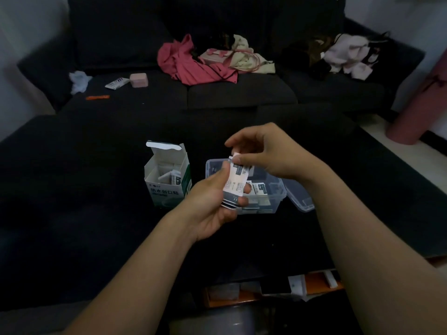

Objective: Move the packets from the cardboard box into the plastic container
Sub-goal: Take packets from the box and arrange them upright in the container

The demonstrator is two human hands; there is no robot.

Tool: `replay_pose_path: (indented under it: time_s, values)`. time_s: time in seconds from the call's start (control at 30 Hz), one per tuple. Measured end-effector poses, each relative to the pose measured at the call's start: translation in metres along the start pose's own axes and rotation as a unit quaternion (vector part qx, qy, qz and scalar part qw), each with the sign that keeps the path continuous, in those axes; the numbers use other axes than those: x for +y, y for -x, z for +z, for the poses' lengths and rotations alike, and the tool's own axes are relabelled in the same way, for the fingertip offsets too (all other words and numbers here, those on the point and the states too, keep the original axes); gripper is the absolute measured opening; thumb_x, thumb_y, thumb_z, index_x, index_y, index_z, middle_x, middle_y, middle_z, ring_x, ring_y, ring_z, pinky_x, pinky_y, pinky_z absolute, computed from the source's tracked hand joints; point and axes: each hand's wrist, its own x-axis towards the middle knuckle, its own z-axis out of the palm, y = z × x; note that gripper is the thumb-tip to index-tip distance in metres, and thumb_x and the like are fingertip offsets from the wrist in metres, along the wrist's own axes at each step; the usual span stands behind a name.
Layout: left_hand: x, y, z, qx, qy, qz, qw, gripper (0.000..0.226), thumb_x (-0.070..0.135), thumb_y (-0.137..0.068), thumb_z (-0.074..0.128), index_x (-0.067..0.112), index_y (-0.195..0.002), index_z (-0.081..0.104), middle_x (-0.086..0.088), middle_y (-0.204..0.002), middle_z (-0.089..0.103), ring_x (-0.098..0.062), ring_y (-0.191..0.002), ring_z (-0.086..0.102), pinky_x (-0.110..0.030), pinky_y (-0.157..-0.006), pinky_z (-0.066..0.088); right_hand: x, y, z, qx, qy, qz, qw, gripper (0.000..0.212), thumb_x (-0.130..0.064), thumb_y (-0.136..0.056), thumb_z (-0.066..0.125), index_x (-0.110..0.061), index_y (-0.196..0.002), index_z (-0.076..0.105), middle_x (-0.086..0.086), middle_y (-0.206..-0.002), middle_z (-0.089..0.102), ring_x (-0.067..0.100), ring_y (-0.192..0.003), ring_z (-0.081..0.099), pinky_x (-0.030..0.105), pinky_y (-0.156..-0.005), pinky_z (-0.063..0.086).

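An open white and green cardboard box (167, 176) stands on the dark cushion with a few packets (173, 176) left inside. Right of it sits a clear plastic container (271, 197) holding several packets (258, 188). My left hand (210, 206) grips a small stack of white packets (235, 186) just above the container's near left corner. My right hand (266, 153) pinches the top edge of the uppermost packet in that stack.
The container's clear lid (300, 194) leans against its right side. Behind lies a dark sofa with pink clothing (191, 61), a pink case (138, 80), a tube (117, 83) and an orange strip (98, 97). An orange-edged shelf with boxes (273, 286) shows below.
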Motion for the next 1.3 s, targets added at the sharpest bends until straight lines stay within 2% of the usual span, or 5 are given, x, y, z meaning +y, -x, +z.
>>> replay_pose_path:
  time_s: [0.53,0.67,0.8,0.97,1.3]
  values:
    - [0.007,-0.022,0.008,0.082,-0.249,0.106,0.959,0.020,-0.004,-0.090,0.042,0.011,-0.094,0.054,-0.008,-0.065,0.054,-0.016,-0.050,0.047,-0.025,-0.039,0.032,-0.002,0.001,0.000,-0.050,0.051,0.004,0.997,0.014,-0.004,-0.097,0.058,-0.010,-0.100,0.070,0.005,-0.085,0.071,0.011,-0.074,0.066,0.026,-0.067,0.056]
    - [0.007,-0.027,0.005,0.073,-0.296,0.127,0.944,0.023,0.005,-0.093,0.055,0.015,-0.113,0.057,-0.008,-0.097,0.065,-0.016,-0.074,0.064,-0.028,-0.049,0.048,0.003,-0.004,-0.010,0.002,0.097,0.023,0.995,0.014,-0.004,-0.096,0.059,-0.013,-0.094,0.070,-0.003,-0.077,0.068,-0.002,-0.064,0.061,0.017,-0.060,0.049]
    - [0.002,-0.024,-0.015,0.128,-0.555,0.251,0.782,0.047,0.033,-0.084,0.076,0.024,-0.127,0.057,0.010,-0.119,0.058,-0.007,-0.099,0.058,-0.021,-0.078,0.047,0.024,-0.002,-0.047,0.075,0.217,0.094,0.969,0.010,-0.009,-0.095,0.062,-0.013,-0.091,0.071,0.000,-0.085,0.069,0.011,-0.075,0.061,0.029,-0.072,0.046]
    - [-0.005,-0.017,-0.025,0.087,-0.757,0.239,0.602,0.051,0.059,-0.079,0.075,0.033,-0.121,0.064,0.016,-0.122,0.061,-0.009,-0.110,0.059,-0.036,-0.091,0.053,0.039,-0.009,-0.029,-0.050,0.310,0.200,0.928,0.023,-0.009,-0.095,0.060,-0.026,-0.080,0.066,-0.002,-0.087,0.064,0.012,-0.079,0.059,0.027,-0.066,0.043]
    - [-0.006,-0.020,-0.023,0.115,-0.771,0.198,0.595,0.022,0.045,-0.089,0.072,0.026,-0.098,0.078,0.002,-0.093,0.072,-0.020,-0.091,0.066,-0.038,-0.080,0.055,0.059,-0.016,0.006,-0.093,0.371,0.248,0.890,0.011,-0.009,-0.089,0.064,-0.017,-0.082,0.064,0.003,-0.090,0.065,0.022,-0.081,0.065,0.040,-0.075,0.056]
